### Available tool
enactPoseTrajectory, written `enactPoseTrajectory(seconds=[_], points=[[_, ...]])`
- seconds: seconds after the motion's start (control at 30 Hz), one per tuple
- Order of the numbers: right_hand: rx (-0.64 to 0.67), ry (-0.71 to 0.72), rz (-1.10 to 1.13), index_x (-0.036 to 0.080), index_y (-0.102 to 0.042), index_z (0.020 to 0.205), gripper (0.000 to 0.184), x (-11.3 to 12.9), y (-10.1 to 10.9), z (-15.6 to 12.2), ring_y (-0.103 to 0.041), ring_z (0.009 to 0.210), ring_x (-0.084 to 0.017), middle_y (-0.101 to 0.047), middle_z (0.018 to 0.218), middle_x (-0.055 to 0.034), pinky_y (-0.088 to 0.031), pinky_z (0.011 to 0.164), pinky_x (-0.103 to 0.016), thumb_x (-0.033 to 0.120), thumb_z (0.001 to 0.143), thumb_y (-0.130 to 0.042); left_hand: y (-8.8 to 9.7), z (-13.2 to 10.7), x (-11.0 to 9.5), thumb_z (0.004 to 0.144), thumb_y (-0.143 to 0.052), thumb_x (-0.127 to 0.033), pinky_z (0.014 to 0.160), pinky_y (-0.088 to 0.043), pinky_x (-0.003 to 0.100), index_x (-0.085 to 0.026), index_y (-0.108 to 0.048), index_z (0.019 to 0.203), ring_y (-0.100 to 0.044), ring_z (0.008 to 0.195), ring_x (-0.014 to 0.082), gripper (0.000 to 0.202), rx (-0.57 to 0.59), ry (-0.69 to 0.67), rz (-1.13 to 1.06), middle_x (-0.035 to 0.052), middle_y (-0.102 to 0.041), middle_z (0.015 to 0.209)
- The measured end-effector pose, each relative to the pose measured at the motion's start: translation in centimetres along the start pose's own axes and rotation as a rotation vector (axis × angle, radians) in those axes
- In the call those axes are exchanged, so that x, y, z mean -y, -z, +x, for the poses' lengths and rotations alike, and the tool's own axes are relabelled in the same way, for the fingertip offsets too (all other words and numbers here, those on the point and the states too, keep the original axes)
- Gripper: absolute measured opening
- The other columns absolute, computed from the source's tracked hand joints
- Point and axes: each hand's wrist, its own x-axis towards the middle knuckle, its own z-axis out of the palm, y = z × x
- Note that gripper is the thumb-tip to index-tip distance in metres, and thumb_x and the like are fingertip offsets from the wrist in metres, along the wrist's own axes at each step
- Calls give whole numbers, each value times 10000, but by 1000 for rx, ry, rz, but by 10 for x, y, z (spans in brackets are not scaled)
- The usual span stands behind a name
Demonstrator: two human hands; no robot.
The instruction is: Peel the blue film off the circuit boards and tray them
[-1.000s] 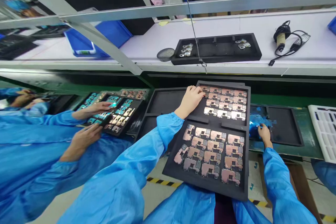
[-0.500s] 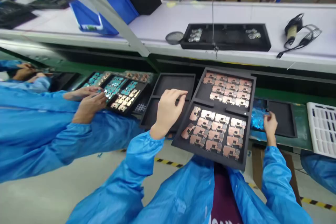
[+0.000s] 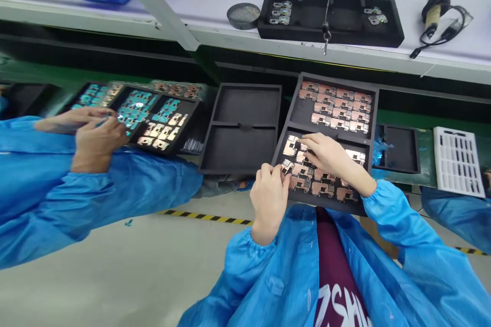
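A black tray [image 3: 372, 161] in front of me holds rows of small copper-coloured circuit boards [image 3: 322, 189] in two compartments. My left hand [image 3: 269, 202] is at the tray's left edge, its thumb and fingers closed on one tilted circuit board [image 3: 286, 165]. Over the front compartment lies my right hand [image 3: 332, 158], fingers stretched out and apart above the boards. Its fingertips are close to a board [image 3: 291, 145] in the left column, and it hides several boards beneath. Whether those fingertips touch a board is hard to make out.
A black two-compartment tray [image 3: 241, 125] lies to the left. Beyond it, a co-worker's hands [image 3: 97, 135] are at a tray of teal and gold boards [image 3: 169, 99]. Blue film pieces [image 3: 379, 152] and a white slotted rack [image 3: 458, 161] are right. A hook [image 3: 326, 41] hangs above.
My right hand has come from the blue film at the right onto the boards. My left hand has lowered to the tray's left edge and closed on a board. The view has shifted.
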Motion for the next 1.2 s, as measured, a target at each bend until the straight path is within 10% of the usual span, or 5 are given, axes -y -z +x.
enactPoseTrajectory(seconds=[0.2, 0.37, 0.57, 0.97, 1.2], points=[[13, -110, -98, 86, -535, 1565, 587, 14, -12, -2, -577, 1427, -432, -599, 1567, -271, -539, 1135, -634, 400, 1080, -640, 1, 4, -3, 987, -733, -219, 713, -532, 358, -204, -733, 1141, -718, 1066, 311, 155, -29, 95, -138, 112, -706, 1146], [53, -26, -108, 113, -575, 1531, 442, 37, -24, -24, -502, 1547, -377, -557, 1639, -241, -445, 1262, -599, 199, 1108, -479, -2, 6, 12, 955, -738, -223, 770, -551, 332, -226, -703, 1002, -749, 950, 246, 59, -51, 158, -430, 51, -753, 1017], [140, 96, -223, 111, -587, 1512, 420, 41, -41, -25, -511, 1559, -350, -547, 1663, -217, -397, 1323, -574, 251, 1125, -503, -6, 9, 40, 889, -786, -416, 694, -604, 280, -183, -743, 1213, -751, 751, 176, 402, -16, 249, -952, 32, -767, 936], [97, 112, -239, 134, -525, 1593, 493, 29, -45, -47, -460, 1624, -332, -517, 1708, -180, -408, 1340, -568, 173, 1103, -489, 5, -2, 38, 944, -771, -447, 779, -632, 294, -204, -801, 1113, -770, 838, 189, 297, -29, 125, -851, 38, -783, 981], [29, 143, -191, 114, -570, 1550, 462, 32, -42, -54, -481, 1612, -338, -539, 1689, -190, -424, 1319, -606, 145, 1101, -467, 9, -11, 38, 983, -695, -423, 836, -659, 328, -208, -757, 1083, -787, 954, 226, 244, 176, 101, -910, 80, -815, 1105]])
